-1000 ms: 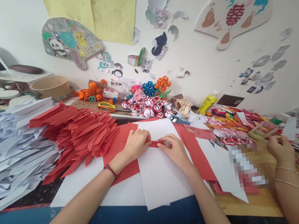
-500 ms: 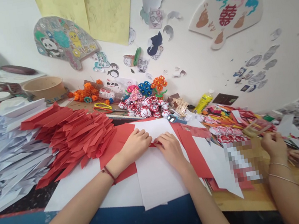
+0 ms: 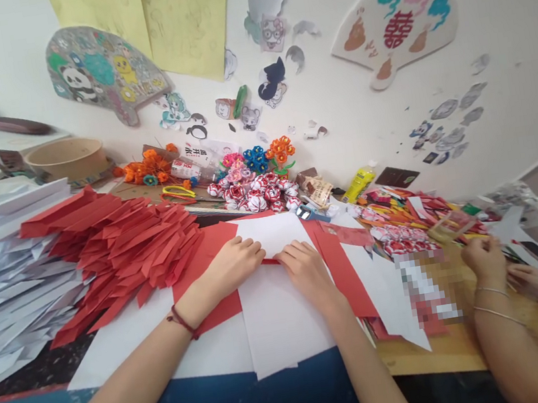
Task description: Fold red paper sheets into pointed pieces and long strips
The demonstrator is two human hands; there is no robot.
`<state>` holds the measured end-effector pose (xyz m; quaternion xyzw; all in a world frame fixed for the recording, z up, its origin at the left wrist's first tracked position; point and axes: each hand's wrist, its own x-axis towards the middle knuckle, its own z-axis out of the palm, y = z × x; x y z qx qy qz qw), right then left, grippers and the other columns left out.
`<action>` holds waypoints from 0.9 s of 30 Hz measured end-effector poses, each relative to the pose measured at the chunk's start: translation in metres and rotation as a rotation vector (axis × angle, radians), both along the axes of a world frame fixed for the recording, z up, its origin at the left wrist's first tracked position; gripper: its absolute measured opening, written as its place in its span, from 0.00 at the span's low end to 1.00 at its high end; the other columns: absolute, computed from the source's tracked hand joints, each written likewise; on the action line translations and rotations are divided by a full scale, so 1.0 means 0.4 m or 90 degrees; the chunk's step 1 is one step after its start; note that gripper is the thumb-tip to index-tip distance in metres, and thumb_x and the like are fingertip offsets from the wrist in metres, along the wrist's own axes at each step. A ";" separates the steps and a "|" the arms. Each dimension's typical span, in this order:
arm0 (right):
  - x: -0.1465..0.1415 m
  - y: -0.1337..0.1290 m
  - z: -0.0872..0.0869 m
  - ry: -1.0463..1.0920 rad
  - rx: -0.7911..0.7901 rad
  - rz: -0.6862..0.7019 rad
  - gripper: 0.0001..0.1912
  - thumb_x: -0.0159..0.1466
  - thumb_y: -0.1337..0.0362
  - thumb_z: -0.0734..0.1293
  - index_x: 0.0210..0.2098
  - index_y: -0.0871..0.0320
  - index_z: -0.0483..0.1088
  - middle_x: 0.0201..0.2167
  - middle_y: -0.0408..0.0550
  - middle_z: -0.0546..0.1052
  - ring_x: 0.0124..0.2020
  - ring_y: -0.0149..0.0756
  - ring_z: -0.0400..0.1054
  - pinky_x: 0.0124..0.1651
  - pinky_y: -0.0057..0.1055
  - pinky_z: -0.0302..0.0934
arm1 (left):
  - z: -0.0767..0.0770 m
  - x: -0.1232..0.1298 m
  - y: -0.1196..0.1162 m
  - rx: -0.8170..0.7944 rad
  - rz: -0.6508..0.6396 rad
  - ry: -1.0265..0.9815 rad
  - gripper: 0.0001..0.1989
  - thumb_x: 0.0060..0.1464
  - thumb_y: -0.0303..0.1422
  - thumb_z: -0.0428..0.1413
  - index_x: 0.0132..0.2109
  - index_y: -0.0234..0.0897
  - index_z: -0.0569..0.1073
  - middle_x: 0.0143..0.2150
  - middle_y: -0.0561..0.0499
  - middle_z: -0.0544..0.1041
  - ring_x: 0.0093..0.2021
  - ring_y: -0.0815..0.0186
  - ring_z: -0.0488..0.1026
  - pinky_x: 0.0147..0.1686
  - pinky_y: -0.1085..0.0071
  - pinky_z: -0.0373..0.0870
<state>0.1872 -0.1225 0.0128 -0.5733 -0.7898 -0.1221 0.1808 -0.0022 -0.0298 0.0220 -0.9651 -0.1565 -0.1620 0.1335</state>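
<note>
Between my two hands a narrow folded red paper strip (image 3: 271, 262) shows above the white paper sheets (image 3: 287, 320). My left hand (image 3: 240, 259), with a dark red cord on its wrist, pinches the strip's left end. The right end is pinched in the fingers of my right hand (image 3: 301, 261). Red sheets (image 3: 213, 304) lie beside and under the white ones. A large pile of folded red paper strips (image 3: 128, 243) lies to the left, next to a heap of folded white strips (image 3: 9, 287).
Red-and-white paper flowers (image 3: 255, 193), a blue object (image 3: 311, 212) and a yellow bottle (image 3: 360, 182) sit behind the sheets. A round tan container (image 3: 65, 158) stands back left. Another person's hands (image 3: 485, 260) are at the wooden board (image 3: 434, 362) on the right.
The view has shifted slightly, so most things appear a little further left. My hands are slightly further apart, with more of the red strip showing between them.
</note>
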 end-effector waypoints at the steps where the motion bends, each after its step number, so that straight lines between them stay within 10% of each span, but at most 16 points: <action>1: 0.000 -0.001 0.000 0.000 -0.002 0.004 0.15 0.65 0.76 0.59 0.43 0.56 0.73 0.33 0.49 0.74 0.38 0.40 0.63 0.40 0.37 0.55 | 0.001 0.000 -0.002 0.000 -0.008 0.003 0.05 0.60 0.26 0.51 0.34 0.34 0.70 0.33 0.47 0.72 0.34 0.62 0.67 0.33 0.64 0.57; 27: -0.011 0.005 -0.005 0.146 0.020 0.013 0.11 0.69 0.67 0.57 0.35 0.56 0.70 0.31 0.47 0.73 0.35 0.37 0.66 0.39 0.32 0.58 | -0.012 0.022 -0.016 -0.047 -0.016 -0.088 0.10 0.63 0.30 0.48 0.33 0.34 0.69 0.30 0.49 0.70 0.32 0.64 0.66 0.32 0.67 0.56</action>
